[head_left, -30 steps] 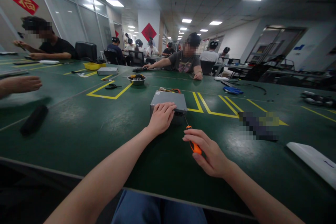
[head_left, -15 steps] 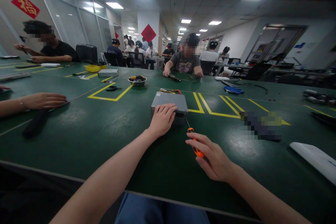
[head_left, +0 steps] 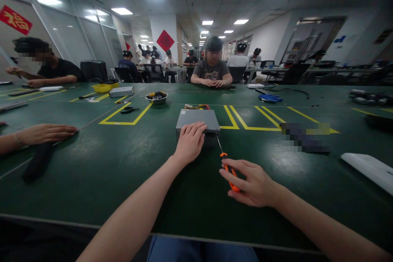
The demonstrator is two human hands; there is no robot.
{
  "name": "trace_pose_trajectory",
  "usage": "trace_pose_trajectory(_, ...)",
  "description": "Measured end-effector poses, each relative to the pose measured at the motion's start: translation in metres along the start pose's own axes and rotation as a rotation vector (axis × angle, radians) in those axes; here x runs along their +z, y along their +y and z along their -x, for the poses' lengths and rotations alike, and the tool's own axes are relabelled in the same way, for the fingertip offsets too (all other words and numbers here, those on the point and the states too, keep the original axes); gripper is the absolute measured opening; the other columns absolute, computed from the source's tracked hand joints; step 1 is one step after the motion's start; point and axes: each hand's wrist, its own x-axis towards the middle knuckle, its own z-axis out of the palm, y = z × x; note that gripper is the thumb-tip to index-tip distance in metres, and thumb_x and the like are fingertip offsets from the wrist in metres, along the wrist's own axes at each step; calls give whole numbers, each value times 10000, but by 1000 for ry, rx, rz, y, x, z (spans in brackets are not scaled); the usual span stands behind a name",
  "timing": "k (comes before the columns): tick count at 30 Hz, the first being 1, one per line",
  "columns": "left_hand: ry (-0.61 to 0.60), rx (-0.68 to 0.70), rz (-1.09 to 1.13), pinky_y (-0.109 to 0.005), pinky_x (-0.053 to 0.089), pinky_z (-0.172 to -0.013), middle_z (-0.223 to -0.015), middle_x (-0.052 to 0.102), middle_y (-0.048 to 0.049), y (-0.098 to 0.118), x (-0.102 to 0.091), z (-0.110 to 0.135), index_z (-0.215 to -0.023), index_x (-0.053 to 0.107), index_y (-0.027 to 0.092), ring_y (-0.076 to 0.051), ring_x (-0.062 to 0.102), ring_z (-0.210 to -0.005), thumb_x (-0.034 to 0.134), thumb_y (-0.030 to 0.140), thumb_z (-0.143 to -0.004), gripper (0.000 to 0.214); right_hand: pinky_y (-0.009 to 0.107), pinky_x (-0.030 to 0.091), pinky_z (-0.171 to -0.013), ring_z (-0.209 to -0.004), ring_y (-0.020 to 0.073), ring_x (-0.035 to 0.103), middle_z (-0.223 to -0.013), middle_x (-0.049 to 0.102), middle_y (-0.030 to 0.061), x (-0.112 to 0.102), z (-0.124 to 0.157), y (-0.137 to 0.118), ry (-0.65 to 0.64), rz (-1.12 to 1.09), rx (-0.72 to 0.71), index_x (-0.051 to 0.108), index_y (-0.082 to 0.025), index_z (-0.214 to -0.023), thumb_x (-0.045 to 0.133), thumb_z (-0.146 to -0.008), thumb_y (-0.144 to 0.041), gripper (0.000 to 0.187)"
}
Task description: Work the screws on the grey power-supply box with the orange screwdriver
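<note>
A grey metal box (head_left: 198,118) with coloured wires at its far side lies on the green table (head_left: 107,163). My left hand (head_left: 189,142) rests on its near left corner, fingers curled over the top edge. My right hand (head_left: 251,183) is closed around the orange handle of a screwdriver (head_left: 227,168). The screwdriver's thin shaft points up and away, with its tip at the box's near right face.
A neighbour's hand (head_left: 46,133) lies flat at the left by a black object (head_left: 38,163). A metal bowl (head_left: 156,97), scissors (head_left: 129,110) and a yellow tray (head_left: 105,87) sit farther back. A white flat piece (head_left: 368,167) lies at right. Several people sit around the table.
My right hand has slid slightly toward me and lower with the screwdriver, still held at the box. The neighbour's hand at the left moved in and settled on the table. My left hand stayed.
</note>
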Motion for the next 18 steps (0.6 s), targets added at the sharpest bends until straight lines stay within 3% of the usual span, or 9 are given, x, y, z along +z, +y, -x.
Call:
trace_pose_trajectory(5, -5, 14, -3, -369, 323, -1016, -1284, 533, -30, -1, 1, 0, -1213, 478, 231, -168, 442, -1211, 392, 197, -898, 328, 336, 547, -733, -970, 222, 621, -1066, 611, 164, 1, 2, 0, 47, -58, 63, 487, -131, -1147, 490, -877, -341, 342)
trace_pose_trajectory(10, -16, 22, 6, -381, 322, -1016, -1292, 527, -41, -2, 0, 0, -1225, 471, 235, -178, 438, -1217, 387, 188, -894, 345, 379, 531, -822, -1096, 238, 563, -1089, 611, 144, 5, 5, 2, 83, -221, 206, 405, -151, -1197, 529, -850, -422, 458)
trace_pose_trajectory(14, -26, 28, 12, -370, 312, -1019, -1308, 512, -34, -3, 0, 1, -1233, 460, 234, -171, 426, -1226, 388, 188, -895, 349, 385, 512, -857, -1153, 247, 516, -1203, 537, 183, -1, 0, 1, -6, -228, 145, 389, -121, -1253, 413, -897, -388, 446)
trace_pose_trajectory(18, -38, 26, 23, -362, 297, -1025, -1316, 504, -25, -4, 0, 1, -1231, 459, 230, -169, 415, -1233, 384, 185, -896, 346, 348, 540, -740, -1005, 235, 599, -1143, 568, 185, -3, -8, -1, 22, -108, 77, 459, -132, -1189, 433, -905, -368, 370)
